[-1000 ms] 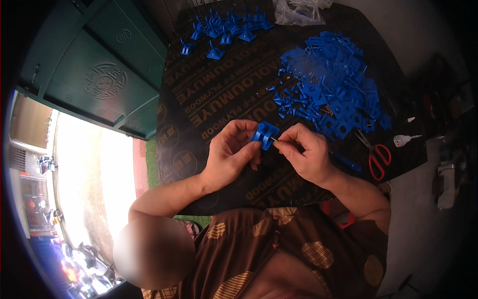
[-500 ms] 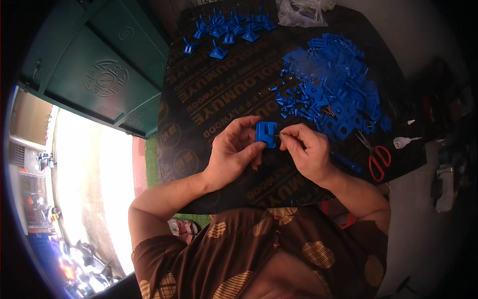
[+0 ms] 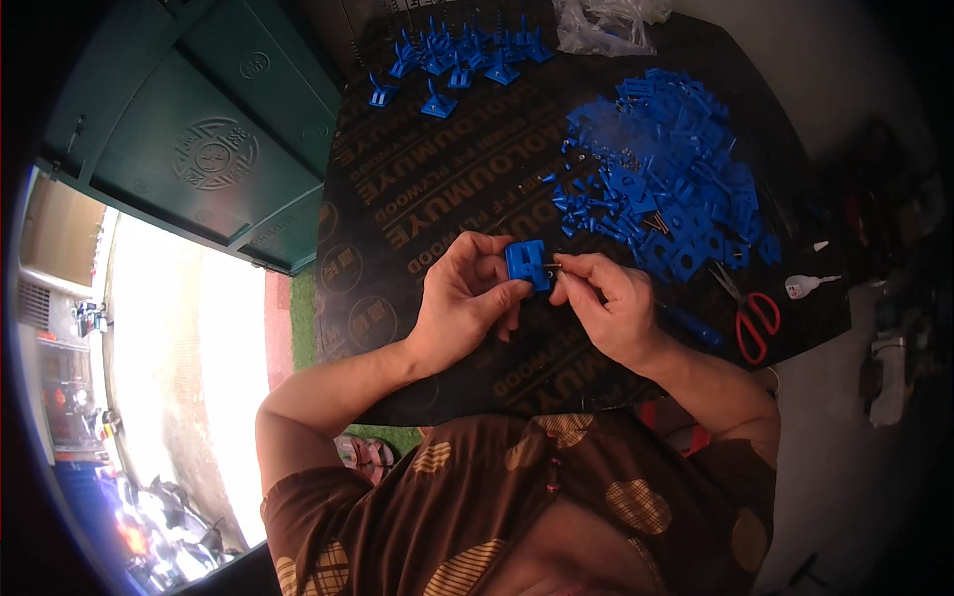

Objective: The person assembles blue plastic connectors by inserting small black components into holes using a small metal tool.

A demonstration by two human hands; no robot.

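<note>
between both hands, blue part [image 3: 527,264] lower

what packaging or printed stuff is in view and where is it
Clear plastic bag: far edge of the board, crumpled, see-through.
Printed board: the dark work surface under both hands, with rows of tan lettering and round marks.
Green door: on the left, dark green panels with embossed round emblems.

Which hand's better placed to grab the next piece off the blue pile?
Right. The right hand sits nearer the pile of blue parts, pinching only a small pin; the left hand holds the blue block.
</note>
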